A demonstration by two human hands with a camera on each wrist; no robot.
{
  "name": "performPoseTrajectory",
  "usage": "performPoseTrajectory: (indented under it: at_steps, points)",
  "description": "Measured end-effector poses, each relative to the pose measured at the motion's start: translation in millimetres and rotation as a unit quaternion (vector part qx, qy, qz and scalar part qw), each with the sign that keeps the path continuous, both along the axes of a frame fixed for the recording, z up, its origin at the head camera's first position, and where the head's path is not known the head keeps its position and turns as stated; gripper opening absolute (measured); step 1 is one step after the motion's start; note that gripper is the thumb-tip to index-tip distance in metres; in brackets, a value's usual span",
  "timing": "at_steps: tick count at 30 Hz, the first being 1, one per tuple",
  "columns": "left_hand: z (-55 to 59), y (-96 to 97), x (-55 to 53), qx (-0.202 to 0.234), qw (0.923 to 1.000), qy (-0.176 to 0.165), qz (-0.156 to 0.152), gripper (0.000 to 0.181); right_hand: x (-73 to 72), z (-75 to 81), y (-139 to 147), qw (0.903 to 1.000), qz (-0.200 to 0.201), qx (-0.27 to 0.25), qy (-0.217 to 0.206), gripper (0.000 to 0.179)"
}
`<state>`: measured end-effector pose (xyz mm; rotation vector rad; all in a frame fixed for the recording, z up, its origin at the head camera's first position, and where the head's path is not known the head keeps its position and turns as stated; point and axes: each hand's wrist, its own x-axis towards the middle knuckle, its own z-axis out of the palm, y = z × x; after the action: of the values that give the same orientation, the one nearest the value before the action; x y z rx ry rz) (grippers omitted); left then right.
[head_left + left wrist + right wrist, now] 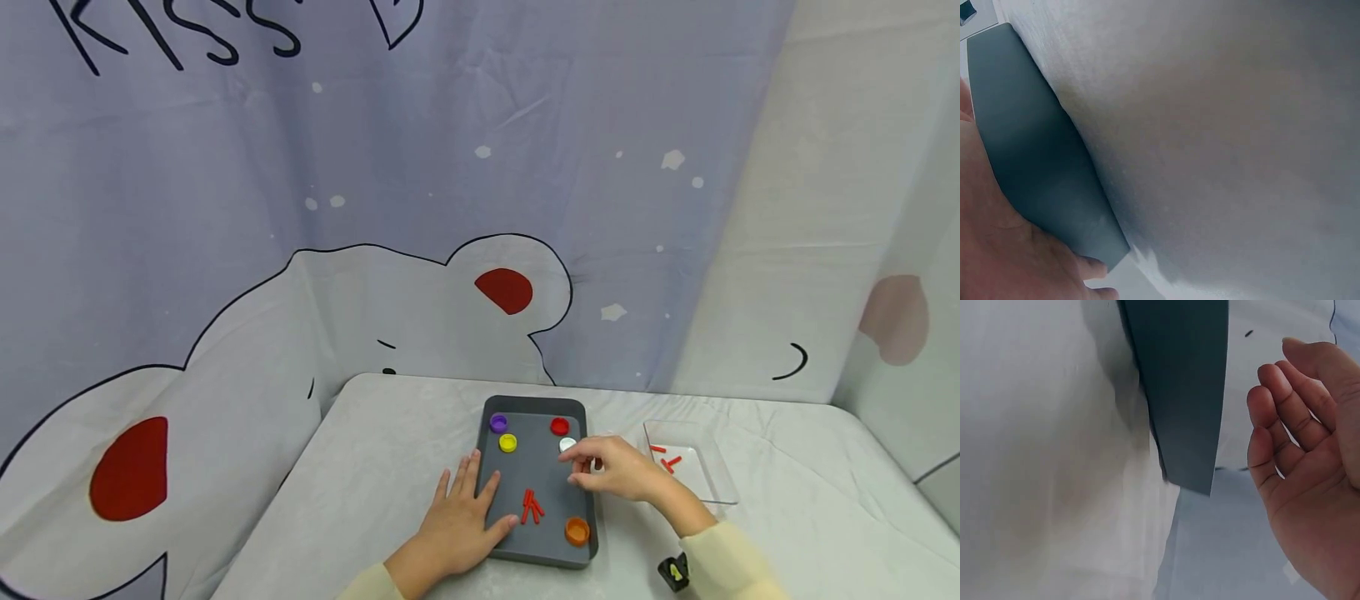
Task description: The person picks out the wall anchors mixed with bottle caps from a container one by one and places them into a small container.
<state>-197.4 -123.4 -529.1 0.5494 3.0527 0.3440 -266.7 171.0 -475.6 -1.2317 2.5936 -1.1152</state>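
Note:
A grey tray (551, 479) lies on the white-covered table. My left hand (459, 523) rests with spread fingers on its left edge; the left wrist view shows the tray's outer side (1035, 137) by that hand. Above the tray's right side hovers my right hand (618, 468), fingers loosely bent and thumb apart. Nothing shows between them in the right wrist view. Closest to its fingertips is a white round cap (567, 444), partly covered. Purple (498, 423), yellow (507, 442) and red caps (559, 426) sit farther back. Several red sticks (528, 498) lie near the front.
An orange round cap (577, 531) sits in the tray's front right corner. Right of the tray, a clear box (724, 483) holds a few red sticks (667, 465), partly behind my right hand. Printed cloth (420, 167) hangs behind the table.

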Motion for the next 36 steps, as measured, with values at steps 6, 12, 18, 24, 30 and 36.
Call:
performPoseTrajectory:
  at_steps: [6,12,18,24,30,36]
  points:
    - [2.0,0.2,0.7,0.006,1.0,-0.001,-0.003,0.08,-1.6,-3.1,-15,0.9988,0.043,0.016,-0.017,0.026]
    - [6.5,-0.5,2.4,0.002,0.9999,-0.014,-0.001,0.08,-3.3,-6.1,-28,0.9956,0.068,0.048,-0.044,0.027]
    - [7.4,-0.5,2.6,-0.002,0.9998,-0.021,-0.002,0.08,-5.4,-13.6,-37,0.9921,0.071,0.075,-0.071,0.026]
    - [8.2,-0.5,3.4,0.004,0.9998,-0.017,-0.006,0.079,-4.6,-16.1,-44,0.9895,0.069,0.101,-0.077,0.023]
    - [7.1,-0.4,2.3,0.001,0.9999,-0.013,-0.005,0.079,-5.2,-16.6,-49,0.9879,0.055,0.13,-0.066,0.021]
    - [6.1,-0.9,1.9,-0.001,0.9999,-0.013,-0.004,0.079,-6.7,-20.5,-53,0.9861,0.044,0.144,-0.071,0.019]
